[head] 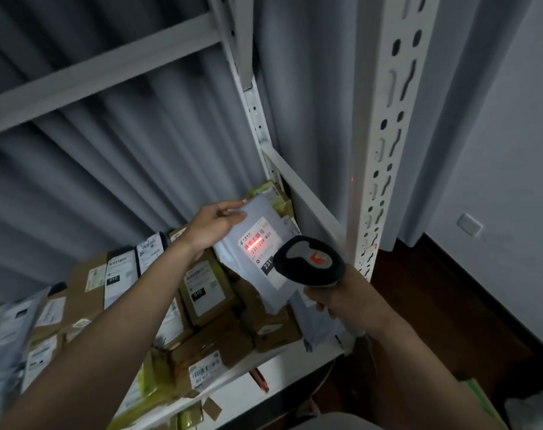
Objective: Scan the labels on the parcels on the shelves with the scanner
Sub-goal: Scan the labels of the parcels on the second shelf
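My left hand (215, 226) grips the upper left edge of a grey plastic mailer parcel (264, 259) and holds it tilted up above the other parcels. Its white label (259, 243) faces me, and a red scan line glows across the barcode. My right hand (341, 301) grips the handle of a black and grey scanner (309, 260), whose head points at that label from just below right, very close to it. Several brown cardboard parcels (206, 294) with white labels lie packed on the shelf underneath.
The white metal shelf (273, 367) has a perforated upright post (385, 150) at its right front corner, next to the scanner. Grey curtains hang behind. More grey mailers (3, 330) lie at the left. Dark wooden floor (450, 305) and a wall socket (468, 225) are on the right.
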